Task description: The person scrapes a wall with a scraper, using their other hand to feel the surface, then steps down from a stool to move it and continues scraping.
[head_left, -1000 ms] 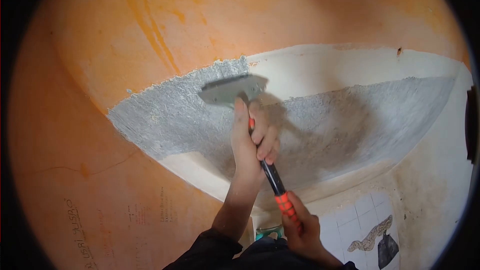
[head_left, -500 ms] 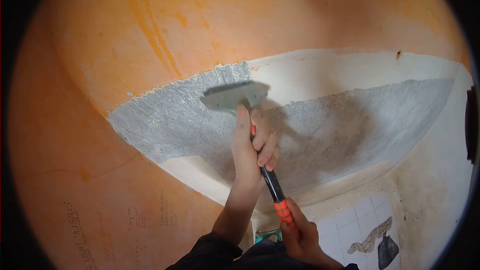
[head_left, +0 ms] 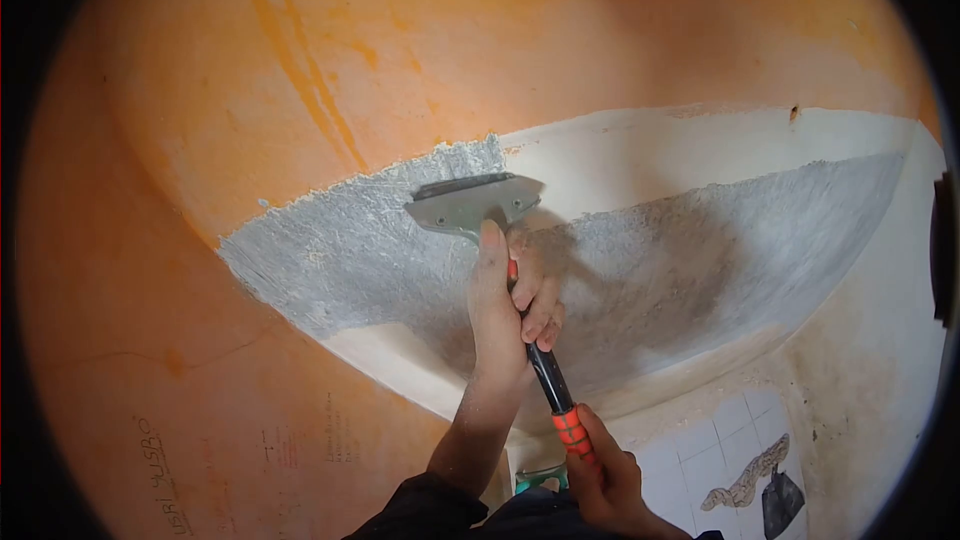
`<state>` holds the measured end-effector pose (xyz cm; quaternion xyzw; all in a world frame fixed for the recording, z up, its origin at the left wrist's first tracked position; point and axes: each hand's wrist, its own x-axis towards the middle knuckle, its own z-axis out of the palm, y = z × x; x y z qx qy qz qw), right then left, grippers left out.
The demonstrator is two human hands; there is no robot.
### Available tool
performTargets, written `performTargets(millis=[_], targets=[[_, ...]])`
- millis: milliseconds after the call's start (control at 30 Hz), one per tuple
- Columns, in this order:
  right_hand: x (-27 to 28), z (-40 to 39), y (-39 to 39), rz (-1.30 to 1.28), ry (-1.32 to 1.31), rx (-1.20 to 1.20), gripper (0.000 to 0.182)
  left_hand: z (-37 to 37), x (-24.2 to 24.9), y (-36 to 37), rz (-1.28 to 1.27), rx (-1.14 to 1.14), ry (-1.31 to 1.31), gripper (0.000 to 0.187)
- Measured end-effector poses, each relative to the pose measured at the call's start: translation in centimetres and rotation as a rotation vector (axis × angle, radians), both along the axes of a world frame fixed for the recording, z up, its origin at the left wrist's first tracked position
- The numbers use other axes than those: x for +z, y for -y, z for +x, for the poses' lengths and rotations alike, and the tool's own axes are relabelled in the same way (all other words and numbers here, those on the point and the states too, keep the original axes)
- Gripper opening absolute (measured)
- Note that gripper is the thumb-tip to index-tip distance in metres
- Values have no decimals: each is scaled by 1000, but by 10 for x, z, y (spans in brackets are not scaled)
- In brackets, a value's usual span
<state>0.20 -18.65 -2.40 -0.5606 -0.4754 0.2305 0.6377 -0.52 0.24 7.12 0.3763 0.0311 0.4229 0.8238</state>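
Slightly lower in view than before, the scraper (head_left: 470,206) sits over the grey patch (head_left: 320,245). Left hand (head_left: 495,310) grips near its head, right hand (head_left: 610,485) its lower end; even pressure from both would steady it.

Orange wall (head_left: 190,140) is filling the upper and left frame, handwriting (head_left: 165,470) is running along the lower left, pale gridded floor (head_left: 712,440) is showing at lower right, and a soft shadow (head_left: 680,30) is dimming the upper right.
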Motion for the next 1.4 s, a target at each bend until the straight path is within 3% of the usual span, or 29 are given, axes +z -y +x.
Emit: performTargets(millis=[833,1033,1167,1333,1400], targets=[[22,2,7,-37,-20,15,52,3,9,1,35,-2,42,40],[1,7,10,-27,54,25,53,3,-5,1,11,-12,40,39],[12,17,3,-58,-37,18,54,10,15,0,83,20,53,41],[-65,-1,4,-137,-100,1,56,-5,-61,-1,-28,0,-106,41],[-95,-6,7,-278,-150,8,56,-6,-96,-3,67,85,-265,40]])
